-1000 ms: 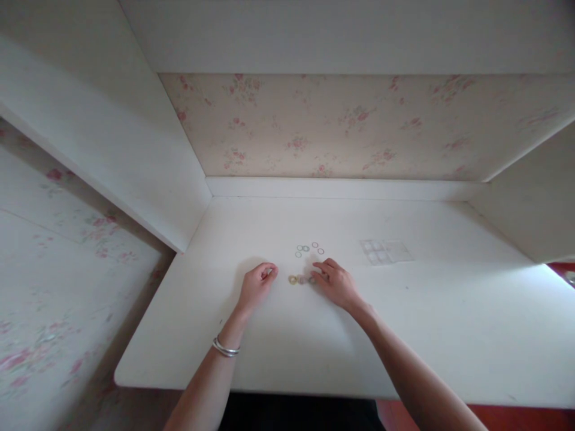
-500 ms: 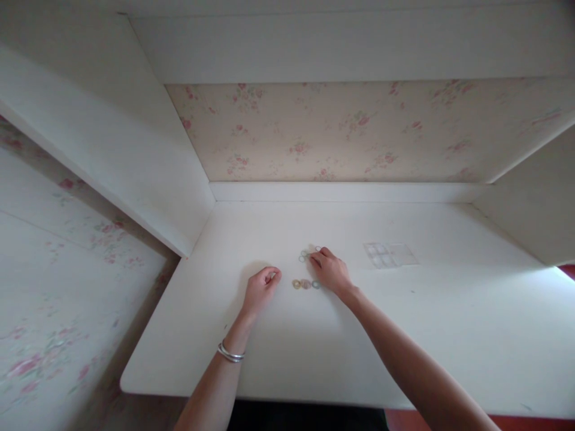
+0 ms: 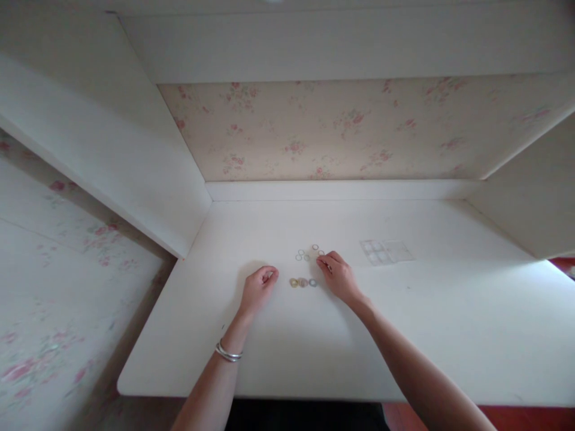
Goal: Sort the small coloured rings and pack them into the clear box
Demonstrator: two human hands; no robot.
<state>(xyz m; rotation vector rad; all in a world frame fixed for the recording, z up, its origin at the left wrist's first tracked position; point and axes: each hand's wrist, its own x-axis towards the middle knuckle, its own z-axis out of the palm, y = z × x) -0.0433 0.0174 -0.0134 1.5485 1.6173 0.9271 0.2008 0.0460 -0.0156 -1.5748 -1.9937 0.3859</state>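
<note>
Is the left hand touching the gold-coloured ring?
Apart. The head view shows a strip of white tabletop between the left hand's fingertips and the gold-coloured ring.

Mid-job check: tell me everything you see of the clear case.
The clear case looks like plastic. It lies open on the white table: the left half is divided into compartments, the right half is plain, likely its lid. I can make out nothing inside. It sits beyond and right of the right hand, touching only the table.

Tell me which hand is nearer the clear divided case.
Right. Your right hand is left of the clear divided case, apart from it; your left hand is farther left.
</note>
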